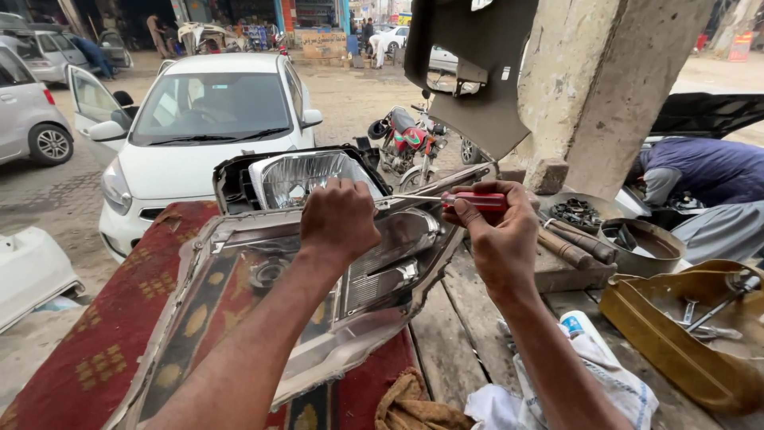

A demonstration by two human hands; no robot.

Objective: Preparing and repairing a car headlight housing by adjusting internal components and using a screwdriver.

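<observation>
A white car (203, 111) stands behind the counter (454, 334), with a motorbike (406, 143) to its right. On the counter lies a red patterned cloth (119, 334), and on the cloth rests a large headlight (318, 263), its clear lens turned up. The left hand (338, 219) presses on the top of the headlight, fingers curled together on its edge. The right hand (497, 231) has its fingers clamped on a red screwdriver (469, 201), whose tip points left at the headlight, near the left hand. A yellow tray (692, 334) with tools sits at the right, near a white rag (589, 374)
</observation>
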